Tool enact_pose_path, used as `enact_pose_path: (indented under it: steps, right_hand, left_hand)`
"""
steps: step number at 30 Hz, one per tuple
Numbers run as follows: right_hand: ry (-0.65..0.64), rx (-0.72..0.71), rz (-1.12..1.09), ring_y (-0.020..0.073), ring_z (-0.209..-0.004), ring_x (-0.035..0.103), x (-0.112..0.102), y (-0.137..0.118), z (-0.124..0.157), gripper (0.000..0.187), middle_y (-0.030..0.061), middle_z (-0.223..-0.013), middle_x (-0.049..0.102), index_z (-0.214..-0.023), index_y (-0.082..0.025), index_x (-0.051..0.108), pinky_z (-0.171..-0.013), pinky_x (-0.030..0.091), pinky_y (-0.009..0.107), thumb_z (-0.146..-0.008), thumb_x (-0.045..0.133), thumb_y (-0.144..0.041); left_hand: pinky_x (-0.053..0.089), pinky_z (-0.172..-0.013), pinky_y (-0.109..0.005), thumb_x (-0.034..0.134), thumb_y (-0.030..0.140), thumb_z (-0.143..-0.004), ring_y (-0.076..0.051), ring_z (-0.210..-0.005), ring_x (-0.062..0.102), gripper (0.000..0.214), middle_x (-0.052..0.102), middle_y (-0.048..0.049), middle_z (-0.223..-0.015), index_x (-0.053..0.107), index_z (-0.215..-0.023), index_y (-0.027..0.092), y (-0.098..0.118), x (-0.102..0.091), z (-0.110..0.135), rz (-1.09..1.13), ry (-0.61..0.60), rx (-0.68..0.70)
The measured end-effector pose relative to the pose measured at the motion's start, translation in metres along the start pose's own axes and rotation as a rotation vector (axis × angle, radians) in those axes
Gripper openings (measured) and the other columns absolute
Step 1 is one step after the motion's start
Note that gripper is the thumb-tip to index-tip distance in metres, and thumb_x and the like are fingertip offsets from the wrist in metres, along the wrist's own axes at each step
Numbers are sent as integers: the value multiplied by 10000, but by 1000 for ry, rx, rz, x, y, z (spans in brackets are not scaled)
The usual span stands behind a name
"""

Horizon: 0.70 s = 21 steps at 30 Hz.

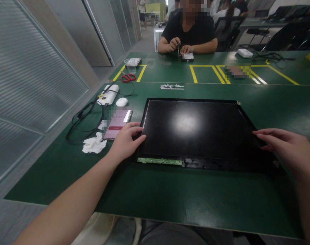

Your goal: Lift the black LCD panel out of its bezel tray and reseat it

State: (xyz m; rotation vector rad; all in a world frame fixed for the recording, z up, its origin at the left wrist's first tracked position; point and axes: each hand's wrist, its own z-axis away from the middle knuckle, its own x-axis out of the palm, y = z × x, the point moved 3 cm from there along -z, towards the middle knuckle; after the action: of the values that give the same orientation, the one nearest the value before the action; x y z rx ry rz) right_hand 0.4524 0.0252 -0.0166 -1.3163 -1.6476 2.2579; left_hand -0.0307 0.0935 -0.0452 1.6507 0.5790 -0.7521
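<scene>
Left fingers (136, 129) and right fingers (269, 132) hold the face-up black screen (185, 139), long axis left-to-right.

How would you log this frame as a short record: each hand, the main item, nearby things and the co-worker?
Left hand: the left hand touches the screen panel's left edge
Right hand: the right hand is at its right edge
Panel: dark, lying flat; green circuit strip along the near edge
Surface: green table
Left side: phone, crumpled tissue, red-handled scissors
Beyond panel: thin white strips
Opposite: co-worker in a black top, holding a thin tool
</scene>
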Motion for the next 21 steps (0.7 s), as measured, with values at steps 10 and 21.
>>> enact_pose_path:
  steps: [10,21]
  right_hand:
    - [14,33,26,184,-604,622,2,-2,1,396,73,-895,793,-762,-233,780,-522,506,322,-447,746,-471]
    - [2,29,188,204,-616,667,0,12,-10,413,58,-831,769,-883,-237,800,-510,460,305,-587,721,-513]
  left_hand:
    - [613,-1036,-553,716,414,-873,-379,-1227,697,327,670,-179,-1372,833,-1066,177,3,0,0,6,4,14]
    - [612,-1033,-559,698,419,-881,-378,-1232,690,351,668,-197,-1385,826,-1073,154,3,0,0,-15,3,31]
